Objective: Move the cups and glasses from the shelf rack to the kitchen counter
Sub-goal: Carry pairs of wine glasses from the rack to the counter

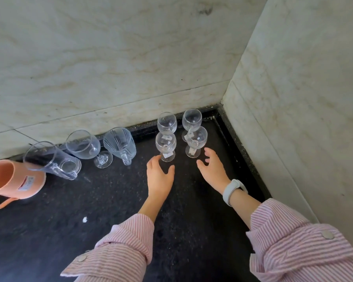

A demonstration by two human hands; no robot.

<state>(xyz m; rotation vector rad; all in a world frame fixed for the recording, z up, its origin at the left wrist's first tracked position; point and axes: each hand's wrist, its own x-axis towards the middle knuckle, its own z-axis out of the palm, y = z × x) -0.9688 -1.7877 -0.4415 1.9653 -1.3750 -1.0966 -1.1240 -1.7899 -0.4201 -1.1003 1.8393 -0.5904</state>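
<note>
Several small stemmed glasses stand in the far right corner of the black counter [110, 200]: a front left glass [166, 146], a front right glass [196, 141], and two behind them [167, 121] [191, 118]. My left hand [159, 176] is open just in front of the front left glass, fingertips near its foot. My right hand [212, 169] is open just in front and to the right of the front right glass, not touching it. Left of these stand a ribbed glass mug [120, 144], a large wine glass [84, 146] and a tall glass mug [51, 159].
An orange plastic mug [12, 180] stands at the left edge. Marble-tiled walls [130, 68] close the counter at the back and on the right. A small white scrap [84, 219] lies on the counter. A white band is on my right wrist [232, 190].
</note>
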